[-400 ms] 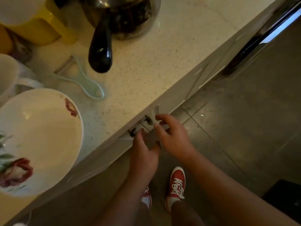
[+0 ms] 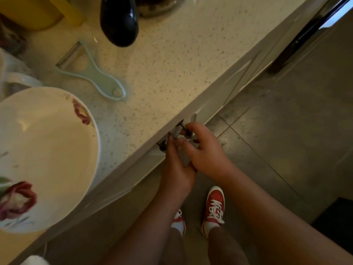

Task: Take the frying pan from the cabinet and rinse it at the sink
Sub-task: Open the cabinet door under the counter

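Note:
The frying pan is not in view. Below the speckled countertop (image 2: 172, 64) is the top edge of the cabinet doors (image 2: 152, 155), with two dark handle posts (image 2: 186, 131) sticking out. My left hand (image 2: 177, 165) reaches up to the left post with its fingers curled on the handle. My right hand (image 2: 207, 152) wraps its fingers around the right post. A grey handle piece (image 2: 184, 159) shows between the two hands. The inside of the cabinet is hidden.
On the counter lie a white bowl with red roses (image 2: 47, 150), a pale green peeler (image 2: 91, 75), a pot's black handle (image 2: 119, 22) and a yellow container (image 2: 38, 12). My red shoes (image 2: 214, 205) stand on grey floor tiles. A dark object (image 2: 336, 222) sits bottom right.
Both hands have closed in on the cabinet handles, the fingers now tighter around the posts. The view has shifted slightly toward the counter edge.

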A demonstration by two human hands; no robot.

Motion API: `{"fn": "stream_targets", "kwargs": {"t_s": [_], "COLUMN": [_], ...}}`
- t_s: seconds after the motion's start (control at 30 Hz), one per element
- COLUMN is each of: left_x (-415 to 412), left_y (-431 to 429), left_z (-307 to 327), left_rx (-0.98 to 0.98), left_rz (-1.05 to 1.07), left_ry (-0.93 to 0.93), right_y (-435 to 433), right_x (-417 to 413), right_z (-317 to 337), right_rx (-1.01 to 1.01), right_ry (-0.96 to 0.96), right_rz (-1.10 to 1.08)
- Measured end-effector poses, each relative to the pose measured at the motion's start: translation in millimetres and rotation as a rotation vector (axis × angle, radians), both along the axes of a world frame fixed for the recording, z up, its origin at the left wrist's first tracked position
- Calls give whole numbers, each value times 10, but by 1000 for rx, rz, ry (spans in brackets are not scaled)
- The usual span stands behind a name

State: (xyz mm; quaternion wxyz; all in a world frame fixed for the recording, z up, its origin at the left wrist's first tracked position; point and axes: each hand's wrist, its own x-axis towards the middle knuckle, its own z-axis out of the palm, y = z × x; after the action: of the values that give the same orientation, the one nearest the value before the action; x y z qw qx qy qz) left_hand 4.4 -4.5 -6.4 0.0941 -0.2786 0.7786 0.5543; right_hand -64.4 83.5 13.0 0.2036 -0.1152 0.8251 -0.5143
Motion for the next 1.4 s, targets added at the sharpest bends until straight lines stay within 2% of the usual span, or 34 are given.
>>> {"fn": "stream_targets", "kwargs": {"t_s": [0.03,0.13,0.23,0.43,0.57,0.63,0.7,0.77,0.83,0.9,1.03,1.13,1.27,1.4], "left_x": [11,83,202,275,325,368,390,395,394,409,447,383,174,-213], "left_y": [-2,15,44,148,338,438,524,597,673,769,974,1106,1191,1166], "left_z": [-16,48,158,423,494,514,509,488,475,471,425,337,236,211], "left_rx": [49,-24,-62,25,90,118,135,154,171,187,254,265,175,-118], "left_rz": [20,10,-10,-247,-380,-415,-411,-396,-403,-421,-452,-605,-732,-615], "left_ry": [-9,-52,17,220,176,155,139,142,150,152,27,13,144,357], "right_y": [26,163,355,757,1068,1209,1285,1294,1245,1143,1049,1232,1555,1835], "right_x": [23,118,241,475,604,655,658,586,453,302,100,46,45,39], "right_z": [0,-27,-41,14,75,141,283,477,678,818,813,735,648,658], "right_rx": [8,31,49,119,84,13,6,140,330,511,803,892,949,917], "right_ry": [7,-1,-29,-42,-164,-223,-156,60,329,502,461,462,454,490], "right_rz": [-4,3,-3,-47,-127,-240,-372,-401,-270,-55,217,228,293,314]}}
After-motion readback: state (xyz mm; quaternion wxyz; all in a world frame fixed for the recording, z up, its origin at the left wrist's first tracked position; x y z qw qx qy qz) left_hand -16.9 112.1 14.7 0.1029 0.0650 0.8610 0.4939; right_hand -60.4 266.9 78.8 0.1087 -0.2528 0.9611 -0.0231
